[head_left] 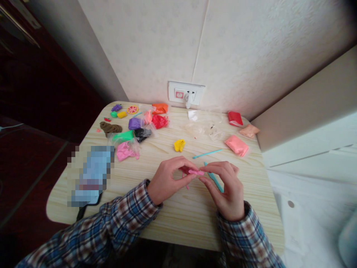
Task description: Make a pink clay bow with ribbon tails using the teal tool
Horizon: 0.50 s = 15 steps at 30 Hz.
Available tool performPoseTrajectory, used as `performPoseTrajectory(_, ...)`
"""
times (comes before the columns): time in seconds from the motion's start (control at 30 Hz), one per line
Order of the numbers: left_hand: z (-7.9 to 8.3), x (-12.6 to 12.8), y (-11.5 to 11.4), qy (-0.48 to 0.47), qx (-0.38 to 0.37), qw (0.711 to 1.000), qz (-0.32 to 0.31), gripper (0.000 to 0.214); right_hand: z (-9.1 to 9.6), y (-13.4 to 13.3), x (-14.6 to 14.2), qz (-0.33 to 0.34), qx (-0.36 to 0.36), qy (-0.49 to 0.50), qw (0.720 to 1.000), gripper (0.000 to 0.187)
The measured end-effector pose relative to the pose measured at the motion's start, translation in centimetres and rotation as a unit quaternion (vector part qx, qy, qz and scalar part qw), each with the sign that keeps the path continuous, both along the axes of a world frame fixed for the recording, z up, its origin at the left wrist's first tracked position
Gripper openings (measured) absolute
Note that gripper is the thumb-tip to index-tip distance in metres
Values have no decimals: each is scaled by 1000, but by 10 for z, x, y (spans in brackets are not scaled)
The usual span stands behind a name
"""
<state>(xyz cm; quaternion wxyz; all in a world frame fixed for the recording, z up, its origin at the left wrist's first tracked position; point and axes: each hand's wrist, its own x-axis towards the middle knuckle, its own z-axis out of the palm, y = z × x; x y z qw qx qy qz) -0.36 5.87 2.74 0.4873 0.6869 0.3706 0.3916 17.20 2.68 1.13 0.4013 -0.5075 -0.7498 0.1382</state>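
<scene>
A small strip of pink modelling clay [196, 172] is held over the table between my two hands. My left hand [169, 178] pinches its left part between thumb and fingers, and a thin pink strand hangs below. At its right end, the thumb and forefinger of my right hand [225, 190] close around the clay. Under the right hand lies a turquoise modelling tool [214, 176], partly covered by the fingers. A second, thinner turquoise tool [208, 153] rests just beyond, and a yellow clay lump [179, 145] sits farther back to the left.
At the left are bagged pink clay [125, 150], green clay [122, 136], a brown coil [111, 127], small finished pieces and a blurred phone [95, 171]. Clear plastic bags [206, 126] and salmon packets [236, 145] lie at the back right, before a wall socket [186, 93].
</scene>
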Motion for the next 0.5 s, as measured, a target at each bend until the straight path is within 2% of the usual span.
performPoseTrajectory(0.17,-3,0,-1,-37,-80,996,-11,14,1,0,0,-4,18,-11,1000,7)
performPoseTrajectory(0.5,-5,0,0,-65,-139,988,-22,13,0,-1,0,-13,32,-10,999,5)
